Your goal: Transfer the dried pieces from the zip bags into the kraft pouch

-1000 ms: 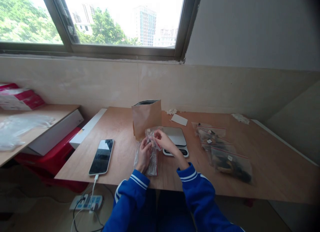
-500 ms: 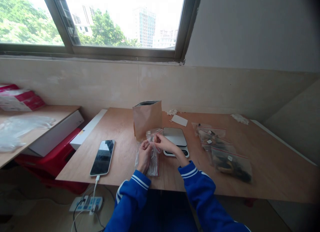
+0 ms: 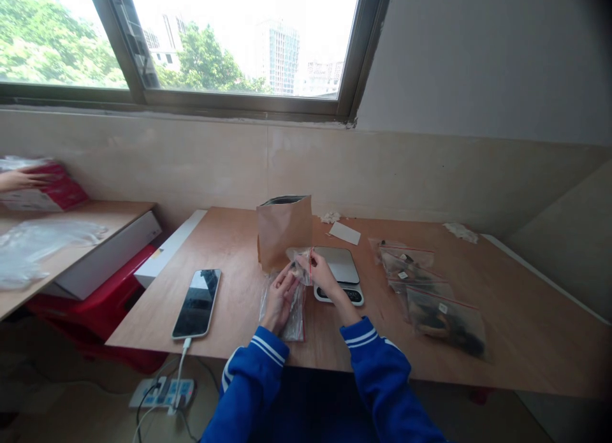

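Both hands are on a small clear zip bag [image 3: 300, 259], raised above the table, its red-edged side turned to the right. My left hand [image 3: 281, 295] pinches the bag's left part; the fingertips partly hide what is inside. At the red edge, my right hand [image 3: 325, 276] is closed on the plastic. Under my left hand lies a stack of clear plastic bags [image 3: 295, 325]. Just behind stands an open brown paper pouch [image 3: 284, 229]. A white kitchen scale [image 3: 342, 264] with a metal plate sits beside and beneath my right wrist.
A phone [image 3: 197, 304] on a white cable lies at left. Several filled zip bags [image 3: 447, 319] overlap at right. A white card [image 3: 345, 233] is behind the scale. On the left-hand table, another person's hand [image 3: 23, 179] touches a pink-and-white package [image 3: 62, 191].
The small bag has turned so its red edge faces right, and my right hand has shifted slightly rightward with it. Another person's hand has appeared at the far left on the pink package.
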`<act>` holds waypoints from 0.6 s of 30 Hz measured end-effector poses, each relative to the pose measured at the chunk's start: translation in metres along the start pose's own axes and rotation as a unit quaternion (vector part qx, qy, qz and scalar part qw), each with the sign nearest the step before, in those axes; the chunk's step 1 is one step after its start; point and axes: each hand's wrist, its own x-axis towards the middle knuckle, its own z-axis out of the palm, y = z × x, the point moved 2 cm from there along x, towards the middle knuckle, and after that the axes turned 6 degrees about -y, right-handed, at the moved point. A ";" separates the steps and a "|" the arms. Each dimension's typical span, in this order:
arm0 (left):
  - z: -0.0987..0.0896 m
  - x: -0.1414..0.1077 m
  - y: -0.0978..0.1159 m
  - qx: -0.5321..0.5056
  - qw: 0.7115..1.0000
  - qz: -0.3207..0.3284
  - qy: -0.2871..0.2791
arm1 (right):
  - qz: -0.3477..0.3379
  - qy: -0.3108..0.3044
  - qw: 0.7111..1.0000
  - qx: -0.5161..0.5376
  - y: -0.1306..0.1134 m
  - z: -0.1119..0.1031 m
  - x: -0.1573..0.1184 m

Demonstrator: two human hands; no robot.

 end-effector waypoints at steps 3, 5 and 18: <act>-0.002 0.001 -0.001 0.007 1.000 0.005 0.007 | -0.002 0.015 1.000 -0.001 0.001 0.002 0.002; -0.004 0.001 -0.001 0.007 1.000 0.013 0.023 | -0.014 0.012 1.000 -0.003 -0.002 0.004 0.002; -0.008 -0.001 -0.001 -0.027 0.995 0.051 0.075 | -0.068 -0.010 0.994 -0.081 -0.003 0.018 -0.011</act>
